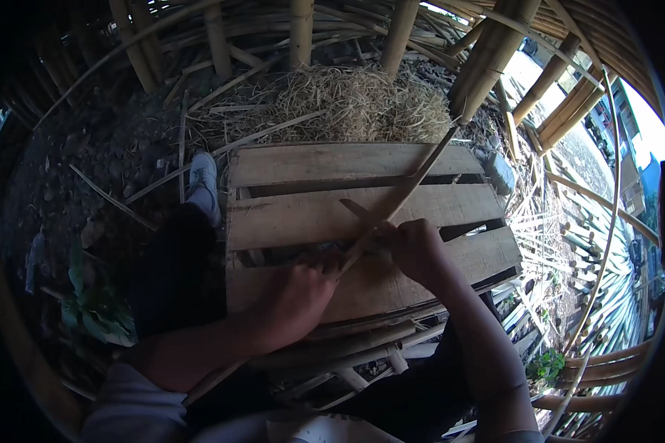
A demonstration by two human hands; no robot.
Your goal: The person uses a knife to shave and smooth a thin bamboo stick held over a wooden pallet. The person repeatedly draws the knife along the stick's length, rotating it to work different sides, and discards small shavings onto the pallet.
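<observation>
A long, thin bamboo strip (pixel 425 167) slants across a low slatted wooden table (pixel 288 214), its far end beyond the table's far right edge. My left hand (pixel 310 289) is closed round the strip near the table's front left. Farther up, my right hand (pixel 415 251) is closed on what looks like a knife (pixel 356 210). Its blade points up and to the left and crosses the strip. The knife's handle is hidden in my fist. Both hands are close together above the boards.
Behind the table lies a heap of dry shavings (pixel 355 103), with upright bamboo poles (pixel 301 33) beyond. My shoe (pixel 202 177) stands at the table's left side. Many cut bamboo lengths (pixel 606 273) lie in sunlight at right. Loose strips (pixel 111 193) litter the dark ground at left.
</observation>
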